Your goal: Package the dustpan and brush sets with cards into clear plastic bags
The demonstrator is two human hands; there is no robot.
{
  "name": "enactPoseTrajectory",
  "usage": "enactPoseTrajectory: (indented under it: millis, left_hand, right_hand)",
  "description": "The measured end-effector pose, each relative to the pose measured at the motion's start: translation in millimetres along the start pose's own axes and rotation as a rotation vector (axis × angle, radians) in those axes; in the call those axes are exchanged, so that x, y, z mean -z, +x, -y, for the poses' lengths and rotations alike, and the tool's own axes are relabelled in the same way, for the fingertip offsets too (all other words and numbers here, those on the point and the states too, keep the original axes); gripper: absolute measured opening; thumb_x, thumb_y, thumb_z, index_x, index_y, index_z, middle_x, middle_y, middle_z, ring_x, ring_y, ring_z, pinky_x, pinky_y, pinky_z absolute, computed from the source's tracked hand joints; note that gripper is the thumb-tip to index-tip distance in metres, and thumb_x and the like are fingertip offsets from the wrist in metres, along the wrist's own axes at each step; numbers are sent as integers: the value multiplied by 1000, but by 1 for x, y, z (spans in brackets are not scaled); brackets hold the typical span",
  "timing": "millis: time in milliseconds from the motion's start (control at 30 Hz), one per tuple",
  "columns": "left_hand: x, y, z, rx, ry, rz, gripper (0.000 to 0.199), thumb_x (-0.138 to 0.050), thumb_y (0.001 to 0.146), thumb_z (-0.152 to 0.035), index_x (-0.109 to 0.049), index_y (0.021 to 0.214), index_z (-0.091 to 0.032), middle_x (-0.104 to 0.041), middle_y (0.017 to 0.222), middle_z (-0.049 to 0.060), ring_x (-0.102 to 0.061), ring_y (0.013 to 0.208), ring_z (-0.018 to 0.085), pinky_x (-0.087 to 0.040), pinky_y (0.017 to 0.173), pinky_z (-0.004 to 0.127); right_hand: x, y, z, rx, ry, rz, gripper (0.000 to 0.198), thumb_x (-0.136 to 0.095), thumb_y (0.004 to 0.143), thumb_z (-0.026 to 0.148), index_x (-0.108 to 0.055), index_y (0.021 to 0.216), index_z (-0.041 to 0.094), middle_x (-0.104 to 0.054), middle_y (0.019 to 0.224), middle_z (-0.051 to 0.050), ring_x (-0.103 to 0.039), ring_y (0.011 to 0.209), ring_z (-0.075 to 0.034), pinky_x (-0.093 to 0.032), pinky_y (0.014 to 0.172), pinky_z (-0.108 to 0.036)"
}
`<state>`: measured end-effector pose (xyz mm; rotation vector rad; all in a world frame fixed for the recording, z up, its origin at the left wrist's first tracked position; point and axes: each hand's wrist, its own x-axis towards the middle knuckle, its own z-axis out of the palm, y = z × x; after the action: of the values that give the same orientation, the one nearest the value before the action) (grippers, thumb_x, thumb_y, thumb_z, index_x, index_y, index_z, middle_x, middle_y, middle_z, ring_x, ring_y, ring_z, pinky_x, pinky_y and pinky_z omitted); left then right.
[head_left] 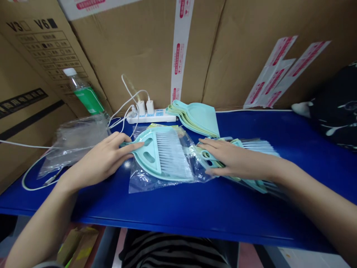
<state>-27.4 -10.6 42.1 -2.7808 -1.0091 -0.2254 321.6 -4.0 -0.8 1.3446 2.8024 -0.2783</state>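
Observation:
My left hand (pixel 107 158) is closed on the handle end of a light-blue dustpan (pixel 143 167). A matching hand brush (pixel 170 152) with pale bristles lies in the pan. Both rest on a clear plastic bag (pixel 139 184); whether they are inside it I cannot tell. My right hand (pixel 225 156) reaches over a pile of blue and green hand brushes (pixel 260 184), fingers stretched and thumb apart, touching the handles by the bag's right end. The palm hides part of this pile. Behind the hands, several nested dustpans (pixel 202 117) in blue and green lean together.
On the blue table (pixel 173 208), a white power strip (pixel 156 117) with plugged chargers stands at the back. Left are a green-labelled bottle (pixel 87 96), more clear bags (pixel 80 137) and white cables. Cardboard boxes (pixel 139 52) wall the back; dark patterned fabric (pixel 334 108) is at right.

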Motion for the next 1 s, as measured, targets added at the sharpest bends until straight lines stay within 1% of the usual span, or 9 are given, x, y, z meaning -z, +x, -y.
enactPoseTrajectory:
  millis: [167,300,367,433,500,567,700,900,1000]
  left_hand:
    - [-4,3,-6,-46,-60,8,40,-29,101,-27,-54,132,-23,-57,100,8,-53,87,18,-47,77,31]
    - [-8,5,-8,-60,-58,-3,41,-27,102,-29,-53,133,-24,-57,98,8,-52,84,18,-47,74,31]
    - [-9,5,-8,-55,-53,4,41,-26,102,-29,-53,133,-23,-57,98,8,-51,85,19,-47,74,31]
    - [-9,5,-8,-47,-45,6,41,-27,102,-29,-53,132,-22,-57,98,8,-51,85,19,-47,75,32]
    - [-8,5,-8,-41,-36,-3,40,-28,101,-28,-54,132,-22,-56,98,8,-51,85,19,-47,76,32]
    - [-8,4,-9,-36,-34,-18,39,-30,101,-26,-53,132,-21,-56,99,9,-51,85,19,-47,76,32]
    - [-8,4,-10,-23,-26,-72,38,-33,99,-21,-50,133,-22,-54,102,8,-52,89,19,-47,79,33]
    - [-16,7,-16,-49,15,-171,38,-34,99,-20,-48,134,-22,-54,101,8,-51,90,20,-47,79,33]
    - [-20,8,-19,-46,25,-190,39,-35,99,-19,-45,136,-24,-54,101,8,-50,89,20,-48,77,33]
  right_hand:
    - [0,-3,-13,63,52,-11,71,-52,86,54,-45,144,14,-41,149,-18,-36,137,-34,-37,109,-52]
    - [6,-7,-11,50,109,-16,85,-55,83,57,-33,149,8,-33,153,-20,-33,139,-36,-38,110,-50]
    - [10,-10,-4,77,115,-97,81,-52,85,53,-30,150,8,-29,155,-19,-30,141,-35,-37,110,-50]
    - [14,-11,6,132,114,-214,64,-45,89,41,-36,146,13,-37,153,-16,-32,140,-33,-38,109,-50]
    - [16,-9,17,166,141,-270,43,-39,90,32,-53,129,19,-56,136,-14,-48,129,-29,-44,102,-46]
    - [16,-4,26,117,184,-274,28,-37,90,28,-59,105,22,-69,108,-11,-63,103,-25,-51,88,-40]
    - [11,7,31,-2,320,-241,18,-38,89,29,-55,87,24,-69,78,-4,-64,70,-19,-49,66,-32]
    - [7,12,31,-133,741,-235,42,-43,88,49,-56,113,18,-65,66,-1,-62,63,-19,-48,58,-31]
    - [7,14,32,-167,984,-207,58,-53,82,55,-52,124,15,-57,58,4,-52,49,-14,-44,49,-28]
